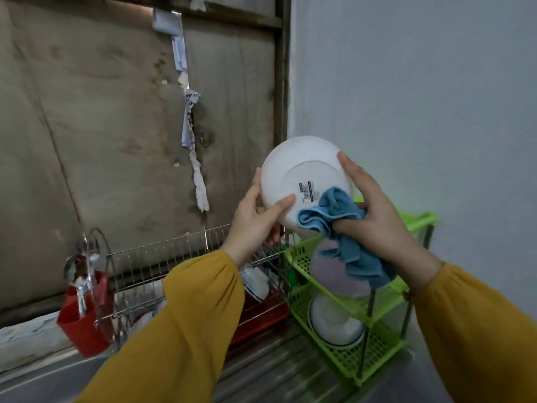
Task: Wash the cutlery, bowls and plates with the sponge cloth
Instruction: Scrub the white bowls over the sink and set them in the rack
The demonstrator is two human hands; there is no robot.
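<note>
I have the white round bowl (302,170) lifted in front of the pale wall, above the green plastic shelf rack (418,222), its underside and barcode sticker turned toward me so I can see the surface I am working on. My left hand (258,216) pinches the bowl's lower-left rim, thumb across the base and fingers wrapped behind, which steadies it against the rubbing. My right hand (374,213) clutches the crumpled blue sponge cloth (340,216) in its curled fingers and presses it to the bowl's lower right, while the forefinger lies straight along the rim as a second brace; the cloth's loose end hangs below my wrist. I judge this to be the wiping of the bowl's outside, with plenty left to do: a pale lilac upturned bowl (328,274) and a white bowl (334,321) sit on the green shelves, more crockery stands in the wire dish rack (180,248), and metal spoons (78,269) stand in the red plastic cup (84,324) hung at its end. The bowl's smooth surface could slip, so I keep both hands on it.
</note>
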